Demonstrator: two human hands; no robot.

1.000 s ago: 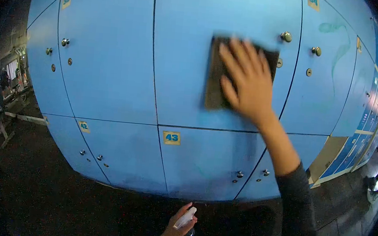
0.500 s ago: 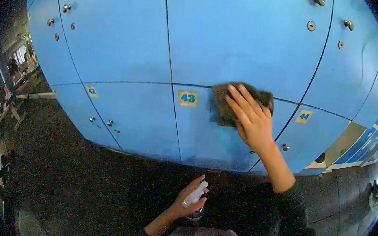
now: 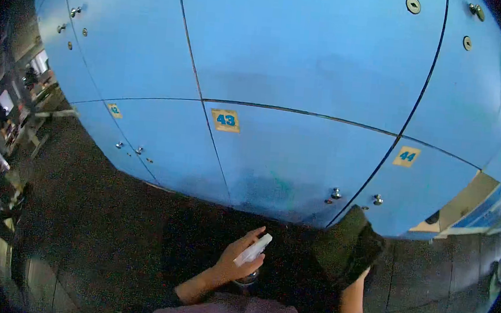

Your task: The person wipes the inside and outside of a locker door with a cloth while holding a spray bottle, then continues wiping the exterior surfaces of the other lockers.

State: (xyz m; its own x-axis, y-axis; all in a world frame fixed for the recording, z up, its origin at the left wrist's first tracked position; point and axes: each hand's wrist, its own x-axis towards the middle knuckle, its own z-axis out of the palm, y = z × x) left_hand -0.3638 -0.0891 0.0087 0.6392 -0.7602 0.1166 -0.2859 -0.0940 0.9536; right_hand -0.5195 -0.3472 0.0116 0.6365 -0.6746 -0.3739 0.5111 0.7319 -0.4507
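Note:
My left hand is closed round the neck of a spray bottle, low in front of my body. The white trigger head of the spray bottle shows between thumb and fingers; its body is mostly hidden. At the lower right, my right hand grips a dark green-brown cloth, which covers most of the fingers. The cloth hangs just in front of the lockers' bottom edge, apart from the door as far as I can see. Above is the blue locker door numbered 43, with faint greenish smudges on it.
Round metal knobs such as the one on door 43 stick out from the lockers. Door 44 lies to the right. Dark floor spreads below, and cluttered benches stand at the far left.
My right hand has come off the locker door and dropped to the lower right with the cloth. My left hand has shifted slightly left with the spray bottle. The view has turned a little.

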